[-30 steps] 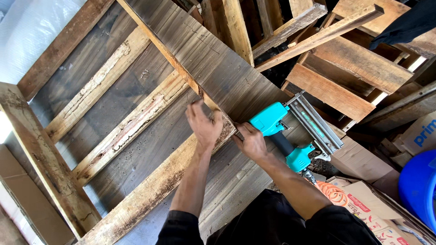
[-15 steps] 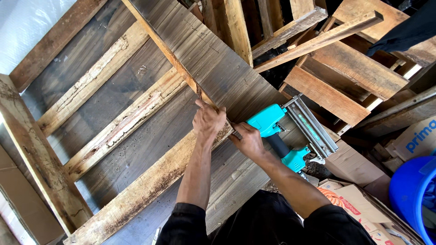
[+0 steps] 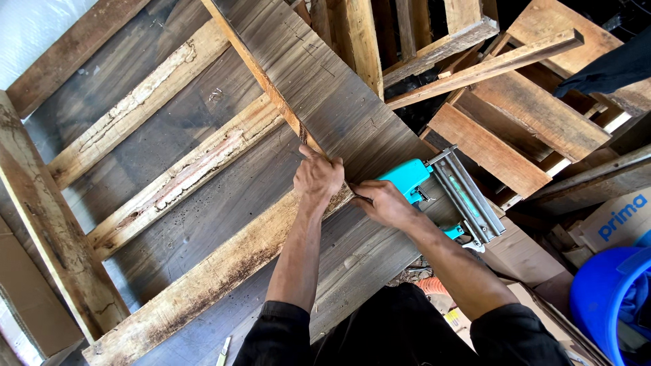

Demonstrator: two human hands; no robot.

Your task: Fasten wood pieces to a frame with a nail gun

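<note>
Woodworking yard or workshop, stacked weathered pallets, rough planks, teal nail gun

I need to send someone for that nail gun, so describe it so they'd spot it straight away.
Find the big grey wooden panel with pale cross slats. At its right edge the right hand grips the nail gun. It is the only bright turquoise thing among bare wood, with a long grey metal magazine.

The nail gun lies on the plank, right of both hands.
</note>
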